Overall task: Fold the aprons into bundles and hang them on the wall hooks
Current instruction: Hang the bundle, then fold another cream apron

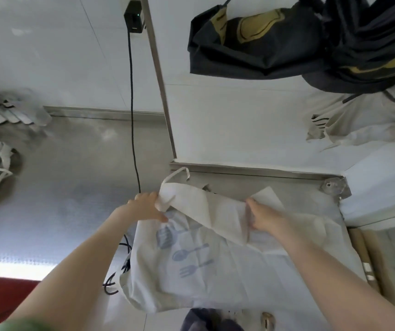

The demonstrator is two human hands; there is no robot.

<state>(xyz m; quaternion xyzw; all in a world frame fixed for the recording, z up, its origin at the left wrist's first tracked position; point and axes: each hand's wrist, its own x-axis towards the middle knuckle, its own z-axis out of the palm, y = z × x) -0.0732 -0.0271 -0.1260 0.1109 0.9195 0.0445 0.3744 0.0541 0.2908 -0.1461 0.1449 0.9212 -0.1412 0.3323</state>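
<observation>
Apron (215, 266), white w/ blue utensil print, lies spread on steel counter (72, 187), its near edge hanging over the front. Top part is folded over into a band across the middle. L hand (145, 207) pinches the band's left end, fingers clenched on cloth, strap loop sticking up behind. R hand (264, 217) presses on the band's right part, fingers closed on the fabric. Dark apron (263, 41) and a pale one (359, 120) hang on wall (227, 115) above; black cable (132, 103) runs down left of them.
</observation>
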